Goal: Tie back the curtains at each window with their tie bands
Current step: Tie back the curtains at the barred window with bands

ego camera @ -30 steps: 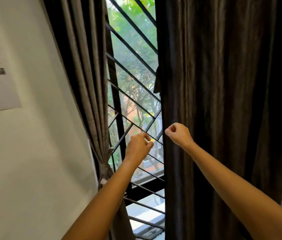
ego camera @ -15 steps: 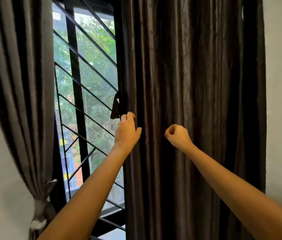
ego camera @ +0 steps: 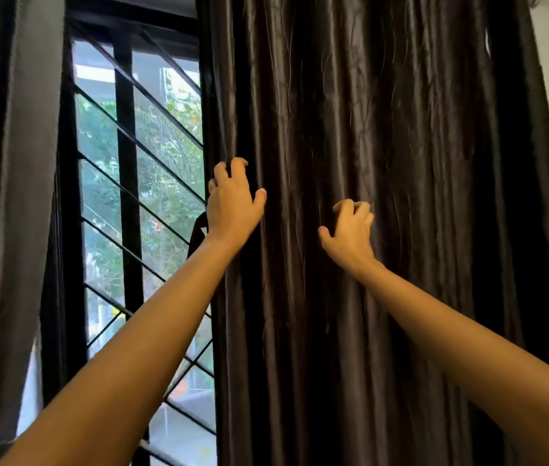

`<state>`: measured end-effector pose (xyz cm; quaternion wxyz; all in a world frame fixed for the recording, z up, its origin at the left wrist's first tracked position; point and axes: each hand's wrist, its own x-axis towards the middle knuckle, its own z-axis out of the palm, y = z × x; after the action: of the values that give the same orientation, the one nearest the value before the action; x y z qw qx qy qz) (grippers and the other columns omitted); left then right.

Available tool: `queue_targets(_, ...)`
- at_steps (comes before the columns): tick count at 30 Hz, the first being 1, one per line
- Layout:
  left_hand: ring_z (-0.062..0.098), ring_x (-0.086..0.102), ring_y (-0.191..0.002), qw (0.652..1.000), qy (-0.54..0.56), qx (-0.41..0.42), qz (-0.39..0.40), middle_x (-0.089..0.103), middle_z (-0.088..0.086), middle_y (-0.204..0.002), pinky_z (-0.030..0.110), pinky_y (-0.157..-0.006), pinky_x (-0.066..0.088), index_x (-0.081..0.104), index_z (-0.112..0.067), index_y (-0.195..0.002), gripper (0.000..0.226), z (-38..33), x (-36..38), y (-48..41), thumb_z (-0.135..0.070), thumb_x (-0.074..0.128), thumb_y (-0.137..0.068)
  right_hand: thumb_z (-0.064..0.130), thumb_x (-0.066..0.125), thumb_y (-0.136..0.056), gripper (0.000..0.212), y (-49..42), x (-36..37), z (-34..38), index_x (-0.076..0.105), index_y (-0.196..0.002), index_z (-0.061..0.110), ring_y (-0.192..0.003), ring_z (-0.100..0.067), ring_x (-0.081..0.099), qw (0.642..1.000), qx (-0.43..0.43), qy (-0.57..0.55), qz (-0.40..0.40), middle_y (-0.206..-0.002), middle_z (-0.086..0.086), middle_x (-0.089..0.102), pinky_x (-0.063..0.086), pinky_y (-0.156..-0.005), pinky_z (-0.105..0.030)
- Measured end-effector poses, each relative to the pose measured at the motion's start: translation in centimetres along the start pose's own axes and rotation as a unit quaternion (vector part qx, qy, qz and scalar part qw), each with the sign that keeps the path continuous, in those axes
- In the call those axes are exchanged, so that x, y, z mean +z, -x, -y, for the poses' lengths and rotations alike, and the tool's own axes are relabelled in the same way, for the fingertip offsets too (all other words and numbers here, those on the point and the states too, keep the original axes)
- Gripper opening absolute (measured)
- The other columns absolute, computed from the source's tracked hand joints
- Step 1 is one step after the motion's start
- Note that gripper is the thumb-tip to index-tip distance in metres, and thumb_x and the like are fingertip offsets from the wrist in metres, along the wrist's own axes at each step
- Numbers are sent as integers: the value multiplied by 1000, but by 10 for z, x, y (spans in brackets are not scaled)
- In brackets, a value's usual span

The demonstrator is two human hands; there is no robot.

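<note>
Head view: the right curtain (ego camera: 401,163), dark brown and glossy, hangs full length over the right part of the window. Its long axis is vertical, with folds running top to bottom, and its inner edge faces left toward the glass. The left hand (ego camera: 232,205) grasps that inner edge, fingers (ego camera: 231,164) hooked over the fabric and thumb spread on its front. The right hand (ego camera: 350,230) lies against the curtain's front, well right of the edge. Its fingers are bent with the tips on the cloth; I cannot tell whether they pinch a fold. A dark strap (ego camera: 197,232) hangs at the edge just under the left wrist. The left curtain (ego camera: 3,196), greyer, hangs beside the black window grille (ego camera: 126,196) with its slanting bars; green foliage (ego camera: 165,153) shows beyond.
</note>
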<state>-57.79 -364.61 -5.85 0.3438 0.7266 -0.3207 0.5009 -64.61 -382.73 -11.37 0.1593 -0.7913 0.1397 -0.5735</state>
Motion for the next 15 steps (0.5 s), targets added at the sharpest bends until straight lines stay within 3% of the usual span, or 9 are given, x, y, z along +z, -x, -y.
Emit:
queue_targets(4, 39, 51, -106, 998, -42, 30, -32, 42, 19, -127, 37, -69, 42, 40, -8, -128, 44, -6, 15, -25, -29, 54, -92, 24, 65, -82, 49, -43, 11, -4, 40, -121, 8, -121, -32, 33, 996, -22, 27, -80, -133, -18, 31, 33, -103, -40)
queue_targets(7, 40, 55, -93, 995, -71, 38, -55, 44, 20, -121, 38, -61, 38, 40, -5, -127, 34, -13, 14, -51, -10, 45, -94, 25, 66, -81, 57, -86, 7, -2, 36, -126, 7, -122, -35, 34, 995, -36, 27, -92, -136, -18, 30, 33, -102, -43)
queue_targets(10, 42, 56, -79, 991, -102, 49, -64, 44, 22, -117, 39, -55, 34, 38, -3, -127, 36, -15, 11, -76, 0, 41, -91, 23, 68, -81, 67, -130, 0, 2, 29, -133, 6, -125, -38, 35, 995, -22, -51, -78, -138, -20, 28, 35, -104, -45)
queue_targets(15, 44, 55, -82, 980, -168, 64, -87, 46, 24, -120, 42, -58, 32, 30, -4, -138, 49, -21, -2, -110, 2, 40, -91, 23, 67, -84, 73, -190, -13, 12, 23, -138, 2, -125, -38, 44, 987, -1, -127, -96, -137, -25, 38, 41, -102, -41)
